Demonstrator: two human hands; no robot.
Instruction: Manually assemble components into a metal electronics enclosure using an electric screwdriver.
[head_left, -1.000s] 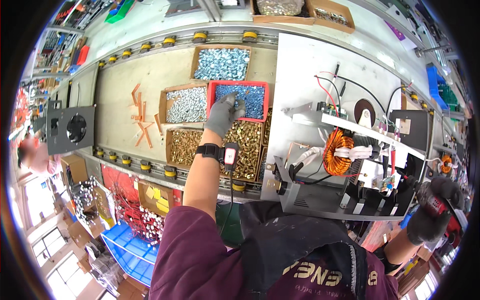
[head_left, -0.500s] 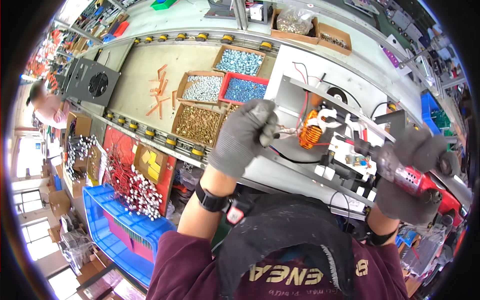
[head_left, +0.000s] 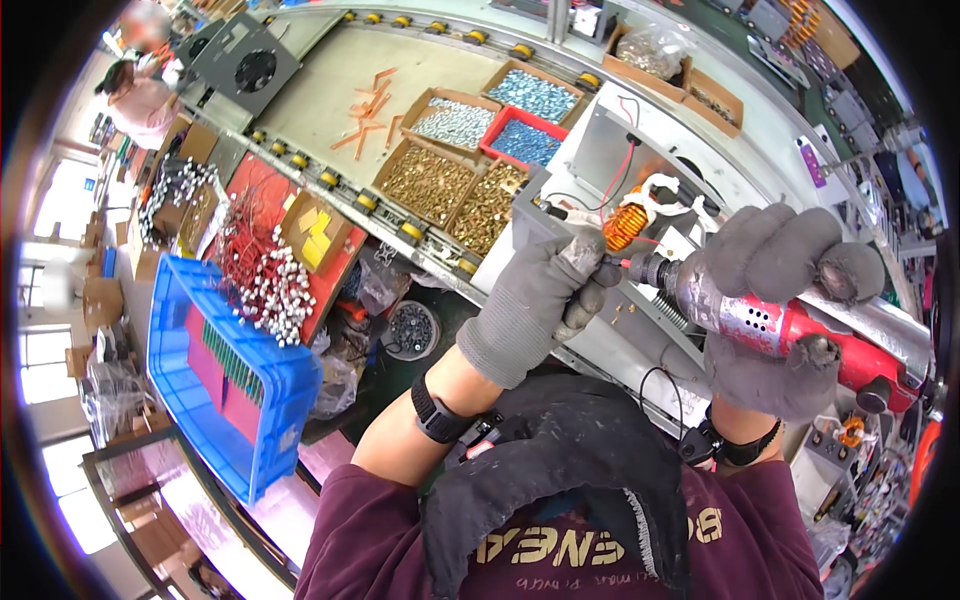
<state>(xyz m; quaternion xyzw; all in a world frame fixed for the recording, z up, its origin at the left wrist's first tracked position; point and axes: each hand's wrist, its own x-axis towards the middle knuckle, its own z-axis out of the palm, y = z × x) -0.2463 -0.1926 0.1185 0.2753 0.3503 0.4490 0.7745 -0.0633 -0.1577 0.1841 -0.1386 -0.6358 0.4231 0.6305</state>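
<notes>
My gloved right hand (head_left: 770, 255) is wrapped around a red power screwdriver (head_left: 755, 322), its nose aimed left toward my other hand. My gloved left hand (head_left: 545, 305) is closed in a pinch right by the driver's tip; whatever sits between the fingers is too small or hidden to name. Just beyond both hands is an open metal housing (head_left: 598, 150) with electronics inside. An orange copper-wound coil (head_left: 626, 226) sits in it, with white sleeved leads (head_left: 658, 190) and thin red and black wires around it.
Left of the housing stand cardboard boxes of brass-coloured fasteners (head_left: 425, 182) and silvery ones (head_left: 452, 122), plus a red tray of blue-tinted fasteners (head_left: 525, 140). Copper strips (head_left: 372, 110) lie behind. A blue crate (head_left: 270, 400) and red-white wire bundles (head_left: 270, 285) are at lower left. A co-worker (head_left: 140, 105) is far left.
My view has turned, so the surroundings sit differently. The screwdriver's tip and my left hand have come close together in front of the coil; they were apart before.
</notes>
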